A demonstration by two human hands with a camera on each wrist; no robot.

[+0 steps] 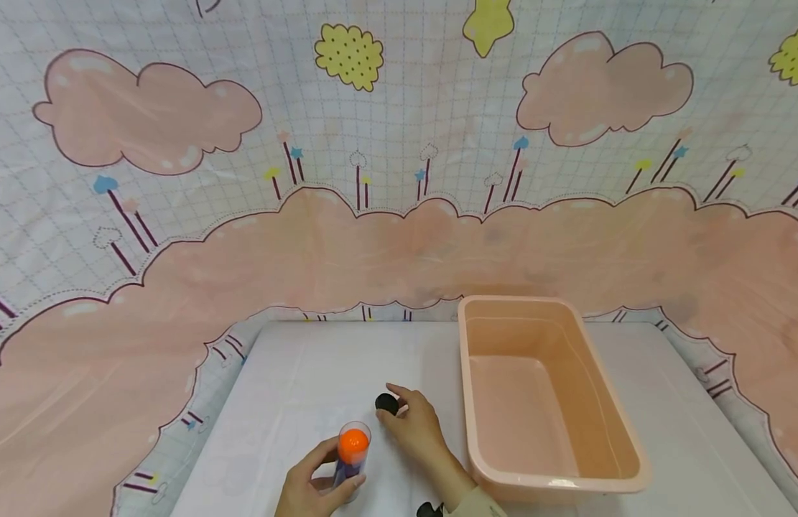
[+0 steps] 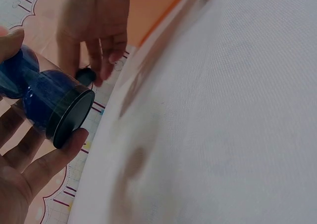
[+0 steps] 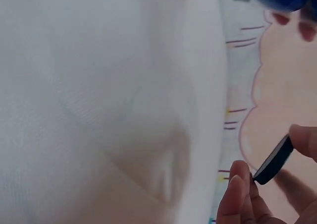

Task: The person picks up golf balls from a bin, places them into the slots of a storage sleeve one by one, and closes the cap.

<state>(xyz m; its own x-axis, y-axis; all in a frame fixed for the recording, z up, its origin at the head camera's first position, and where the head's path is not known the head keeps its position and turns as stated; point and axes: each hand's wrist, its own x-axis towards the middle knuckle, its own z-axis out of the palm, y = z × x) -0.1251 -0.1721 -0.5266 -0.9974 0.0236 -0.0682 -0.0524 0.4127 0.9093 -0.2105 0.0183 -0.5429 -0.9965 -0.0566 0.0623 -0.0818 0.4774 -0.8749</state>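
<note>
In the head view my left hand (image 1: 308, 482) grips a clear tube (image 1: 349, 470) between thumb and fingers. An orange ball (image 1: 354, 441) shows at the tube's top, with blue below it. Seen from the left wrist, two rounded blue shapes (image 2: 47, 97) sit inside the tube, and a black cap (image 2: 74, 119) closes its lower end. My right hand (image 1: 416, 429) pinches a small round black cap (image 1: 386, 403) by its edge, apart from the tube. The right wrist view shows this cap (image 3: 275, 160) edge-on between thumb and fingertips.
A peach plastic basin (image 1: 547, 482) stands on the white table (image 1: 282, 388) just right of my right forearm. Behind the table and at its sides hangs a printed cloth (image 1: 386, 251) with pink clouds. A black object (image 1: 429, 510) lies at the right sleeve.
</note>
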